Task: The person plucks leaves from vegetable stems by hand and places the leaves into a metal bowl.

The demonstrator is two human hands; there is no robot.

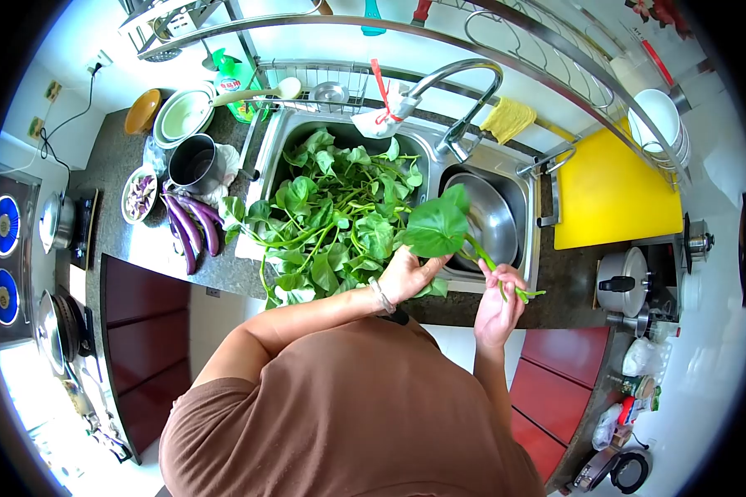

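Several green stems (491, 263) are pinched between the thumb and fingers of my right hand (499, 311), curled closed in front of the right basin (524, 207). Their lower ends poke out to the right, past my fingertips, and one large leaf (436, 226) spreads at the upper end, near the strip between the two basins. My left hand (408, 276), with a bracelet (381, 296) at the wrist, is just below that leaf, at the right edge of the heaped greens (331, 207). Its fingers are partly hidden by foliage, so I cannot tell how far they are closed or whether they grip anything. The heap fills most of the left basin (267, 157) and spills over the front edge. A steel bowl (489, 217) sits in the right basin, and the faucet (462, 137) stands behind. Purple eggplants (192, 222) lie on the counter (133, 240) to my left, near a dark pot (197, 163).
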